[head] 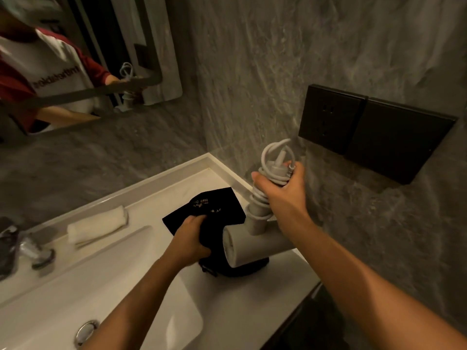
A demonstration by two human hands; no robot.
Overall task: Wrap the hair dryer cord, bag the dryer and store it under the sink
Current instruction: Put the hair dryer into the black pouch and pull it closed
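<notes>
A grey-white hair dryer [255, 245] hangs upside down over the right end of the white sink counter [156, 188], its barrel low and its handle pointing up. The white cord [274, 157] is coiled around the handle, with the plug at the top. My right hand [280, 188] grips the handle over the wound cord. My left hand [192, 236] clutches the black drawstring bag [214, 208], which lies on the counter beside and under the dryer's barrel. The barrel's far end is hidden behind my right forearm.
A rolled white towel [97, 227] lies on the counter to the left, near a chrome tap [32, 251]. The basin [106, 299] with its drain [86, 333] sits below my left arm. A black socket panel [374, 132] is on the grey stone wall. A mirror [63, 59] hangs upper left.
</notes>
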